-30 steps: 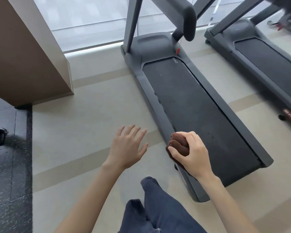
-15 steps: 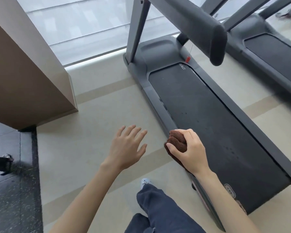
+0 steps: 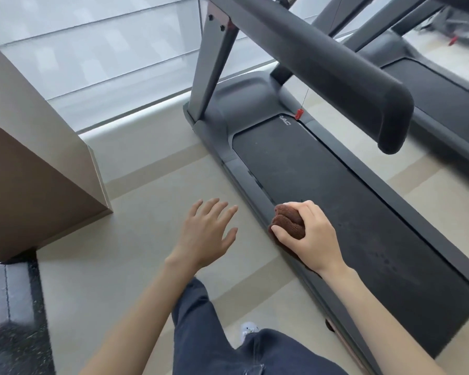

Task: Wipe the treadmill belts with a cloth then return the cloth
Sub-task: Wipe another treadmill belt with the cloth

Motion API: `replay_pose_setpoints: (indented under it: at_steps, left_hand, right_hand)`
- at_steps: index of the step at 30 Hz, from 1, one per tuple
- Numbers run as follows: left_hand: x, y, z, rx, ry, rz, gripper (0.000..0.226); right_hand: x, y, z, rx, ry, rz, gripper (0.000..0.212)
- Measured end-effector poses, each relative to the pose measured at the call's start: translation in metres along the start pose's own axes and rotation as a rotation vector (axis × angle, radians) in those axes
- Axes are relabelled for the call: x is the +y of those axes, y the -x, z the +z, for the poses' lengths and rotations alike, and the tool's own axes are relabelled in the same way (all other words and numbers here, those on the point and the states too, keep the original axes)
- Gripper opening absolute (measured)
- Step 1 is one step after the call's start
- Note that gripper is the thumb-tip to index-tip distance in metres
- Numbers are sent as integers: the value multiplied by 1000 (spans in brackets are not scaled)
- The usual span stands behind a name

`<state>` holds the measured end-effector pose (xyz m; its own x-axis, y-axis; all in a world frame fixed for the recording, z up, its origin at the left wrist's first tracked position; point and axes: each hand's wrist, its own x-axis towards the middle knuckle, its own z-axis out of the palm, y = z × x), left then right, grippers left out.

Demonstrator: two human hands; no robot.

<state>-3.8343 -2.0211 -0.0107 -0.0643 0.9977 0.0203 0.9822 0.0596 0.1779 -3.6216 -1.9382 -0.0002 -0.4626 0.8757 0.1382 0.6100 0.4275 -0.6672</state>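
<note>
My right hand (image 3: pixel 313 234) grips a bunched dark brown cloth (image 3: pixel 289 220). Hand and cloth are over the left side rail of the near treadmill, at the edge of its black belt (image 3: pixel 344 201). My left hand (image 3: pixel 206 234) hovers over the beige floor to the left of the treadmill, palm down, fingers spread, holding nothing. A second treadmill's belt (image 3: pixel 441 85) lies further right, partly hidden by the near treadmill's padded handrail (image 3: pixel 344 74).
A brown pillar or cabinet (image 3: pixel 35 185) stands at the left, with dark tiled floor (image 3: pixel 8 307) beyond it. A window wall (image 3: pixel 92 50) runs behind the treadmills. A red safety clip (image 3: pixel 299 114) hangs over the belt's front. My legs in dark jeans (image 3: pixel 228 345) are below.
I have moved closer to the near treadmill, so it and its handrail fill more of the view. Both hands keep the same pose, the right one holding the cloth by the side rail.
</note>
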Motion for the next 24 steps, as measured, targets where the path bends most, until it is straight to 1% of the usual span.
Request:
replay_pose_setpoints:
  at_steps: [4, 9, 13, 16, 20, 24]
  left_hand:
    - [-54, -40, -3, -21, 14, 76, 48]
    - [-137, -94, -22, -62, 0, 182, 48]
    - [-192, -134, -37, -81, -23, 263, 48]
    - [-217, -164, -43, -92, -38, 305, 48]
    - [-237, -196, -45, -47, -16, 358, 43]
    - [-256, -229, -34, -91, -24, 333, 46]
  right_hand:
    - [-20, -46, 34, 49, 11, 45, 50]
    - [-64, -104, 73, 138, 19, 154, 51]
    - [-96, -147, 96, 174, 47, 193, 51]
    - [-112, -176, 106, 162, 80, 207, 53]
    - [-121, -209, 114, 140, 119, 199, 55]
    - [-112, -248, 120, 100, 138, 202, 56]
